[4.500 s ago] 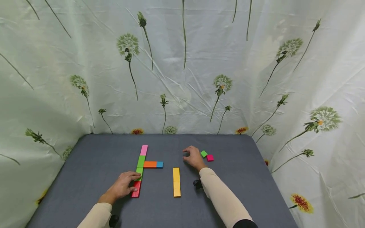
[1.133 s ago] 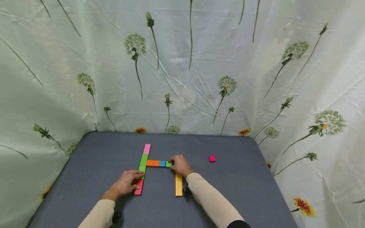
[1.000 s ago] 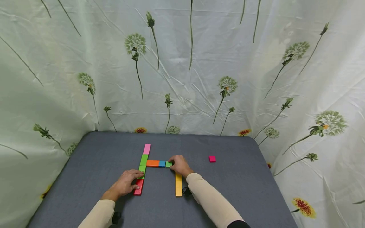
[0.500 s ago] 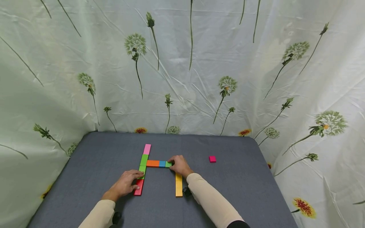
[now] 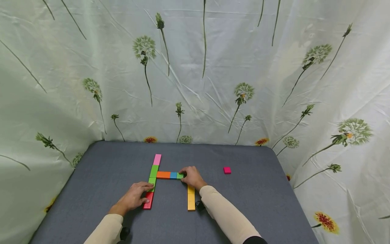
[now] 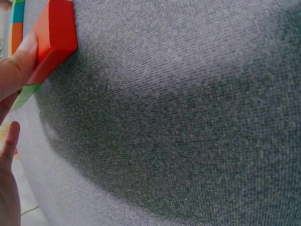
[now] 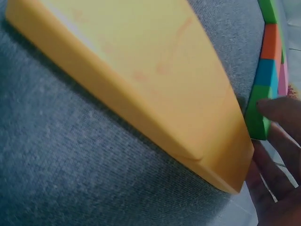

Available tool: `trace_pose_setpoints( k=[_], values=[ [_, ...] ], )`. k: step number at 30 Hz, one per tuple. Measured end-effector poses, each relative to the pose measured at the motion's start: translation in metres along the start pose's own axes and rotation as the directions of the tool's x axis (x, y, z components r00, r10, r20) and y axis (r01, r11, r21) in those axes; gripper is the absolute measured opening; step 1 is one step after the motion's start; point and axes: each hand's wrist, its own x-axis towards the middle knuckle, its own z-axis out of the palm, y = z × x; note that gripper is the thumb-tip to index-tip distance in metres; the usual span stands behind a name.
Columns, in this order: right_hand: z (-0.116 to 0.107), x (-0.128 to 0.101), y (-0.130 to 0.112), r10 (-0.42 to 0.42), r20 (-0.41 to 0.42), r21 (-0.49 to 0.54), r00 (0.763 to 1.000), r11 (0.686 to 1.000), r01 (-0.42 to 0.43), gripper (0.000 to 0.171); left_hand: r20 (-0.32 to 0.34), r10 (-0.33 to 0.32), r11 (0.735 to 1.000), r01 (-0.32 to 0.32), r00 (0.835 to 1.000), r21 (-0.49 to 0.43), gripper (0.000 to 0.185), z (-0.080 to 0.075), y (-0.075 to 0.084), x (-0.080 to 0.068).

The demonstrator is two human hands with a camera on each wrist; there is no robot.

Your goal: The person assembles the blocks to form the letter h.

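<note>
A column of flat blocks lies on the grey table: a pink block, a green block, a second green one, and a red block. An orange block and a blue block branch right from it. My right hand pinches a small green block against the blue one; the right wrist view shows fingertips on this green block. My left hand rests flat on the column, its thumb against the red block.
A long yellow block lies below my right hand and fills the right wrist view. A lone magenta block sits to the right. Flowered curtains close in the table at the back and on both sides.
Since 4.5 s ago my right hand has brought the small green block from beside the magenta one to the row's end. Over the last second nothing has moved.
</note>
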Motion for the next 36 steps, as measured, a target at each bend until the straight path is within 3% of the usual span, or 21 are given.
trace_pose_setpoints(
  k=[7,12,26,36],
  values=[
    [-0.016,-0.017,0.013,-0.021,-0.074,0.062,0.997,0.998,0.025,0.029,-0.019,0.031,0.999,-0.031,0.999,0.033,0.049,0.003,0.005,-0.005],
    [-0.037,-0.029,0.034,-0.027,-0.181,0.029,0.983,0.999,0.033,0.029,-0.015,0.03,0.999,-0.029,0.999,0.044,0.049,0.004,0.007,-0.007],
    [-0.083,-0.063,0.108,0.124,-0.365,-0.065,0.923,0.985,-0.158,0.026,-0.028,0.038,0.998,-0.037,0.999,0.06,0.05,0.005,0.007,-0.01],
    [-0.086,-0.077,0.131,0.185,-0.345,-0.065,0.92,0.973,-0.22,0.03,-0.019,0.003,1.0,-0.002,1.0,0.031,0.05,0.004,0.008,-0.01]
  ],
)
